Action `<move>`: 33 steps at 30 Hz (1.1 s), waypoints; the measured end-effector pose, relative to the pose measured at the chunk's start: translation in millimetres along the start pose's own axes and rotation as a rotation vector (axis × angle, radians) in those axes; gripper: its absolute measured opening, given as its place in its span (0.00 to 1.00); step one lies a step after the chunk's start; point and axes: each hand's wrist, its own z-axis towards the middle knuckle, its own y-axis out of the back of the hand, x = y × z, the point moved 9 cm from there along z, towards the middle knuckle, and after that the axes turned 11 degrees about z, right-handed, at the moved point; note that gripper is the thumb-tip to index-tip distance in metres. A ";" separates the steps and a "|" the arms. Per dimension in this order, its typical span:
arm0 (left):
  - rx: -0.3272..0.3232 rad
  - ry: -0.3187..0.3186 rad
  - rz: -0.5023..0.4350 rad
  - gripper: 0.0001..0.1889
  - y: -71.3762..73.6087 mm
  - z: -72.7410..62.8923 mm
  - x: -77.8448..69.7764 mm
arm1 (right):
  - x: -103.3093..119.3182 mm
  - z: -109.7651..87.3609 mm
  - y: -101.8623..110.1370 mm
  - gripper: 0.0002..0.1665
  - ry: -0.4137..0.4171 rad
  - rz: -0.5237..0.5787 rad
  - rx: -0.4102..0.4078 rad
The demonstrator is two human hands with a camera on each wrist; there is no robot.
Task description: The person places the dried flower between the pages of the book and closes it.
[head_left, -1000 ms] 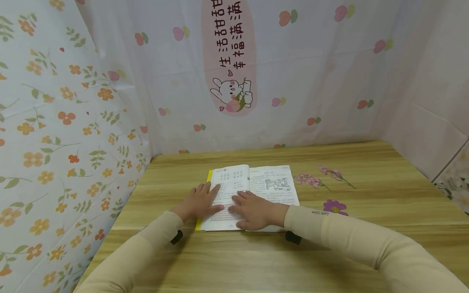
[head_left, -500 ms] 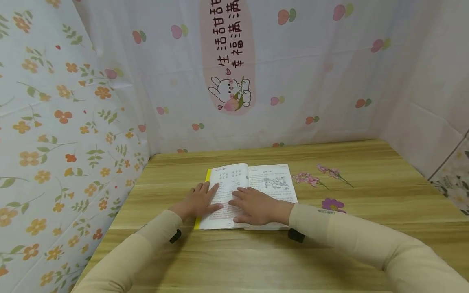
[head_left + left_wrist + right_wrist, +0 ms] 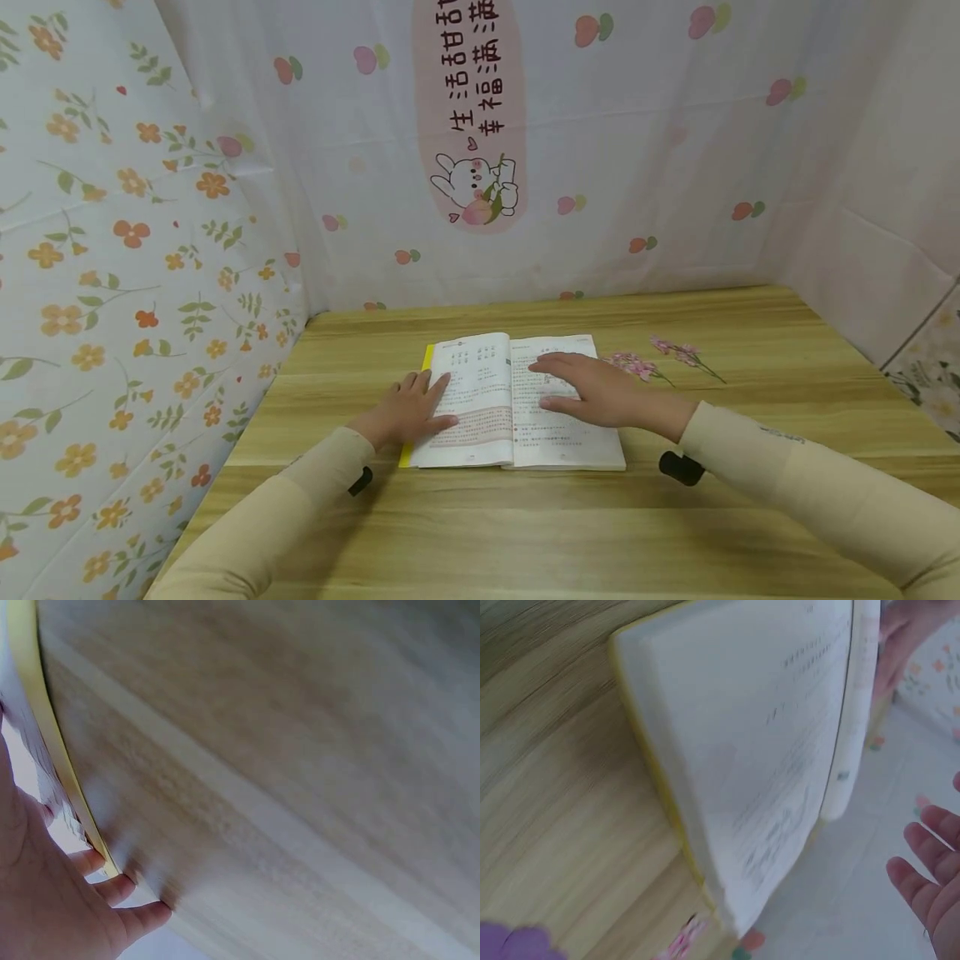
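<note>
An open book [image 3: 566, 446] with printed pages and a yellow cover edge lies on the wooden table. My left hand [image 3: 408, 412] rests on its left page, thumb and forefinger spread over the paper. In the left wrist view, the other fingertips [image 3: 154, 915] reach past the yellow edge [image 3: 56, 742] to the tabletop. Over the right page, my right hand [image 3: 600, 392] is spread with extended fingers and holds nothing. The right wrist view shows the fingers [image 3: 911, 881] apart from the book [image 3: 742, 742]. Part of the page's drawing is hidden behind this hand.
Two pink flower sprigs [image 3: 686, 353] lie on the table [image 3: 450, 533] right of the book. A purple flower [image 3: 514, 943] shows in the right wrist view; the right arm covers it in the head view. Patterned cloth [image 3: 637, 167] hangs behind the table and along its sides.
My right hand has moved right from the left page and the book's middle to over the right page, uncovering the lower pages. My left hand has stayed in place.
</note>
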 end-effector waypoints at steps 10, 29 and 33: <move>-0.003 -0.004 0.031 0.44 0.3 3.7 0.3 | -50.4 -55.3 58.1 0.30 -0.162 0.207 -0.208; -0.020 0.005 0.035 0.44 -1.6 1.5 -0.4 | -139.1 -161.9 65.9 0.32 -0.546 0.355 -0.429; -0.019 0.006 0.036 0.44 -3.6 3.1 0.8 | -145.6 -173.4 60.1 0.32 -0.567 0.334 -0.447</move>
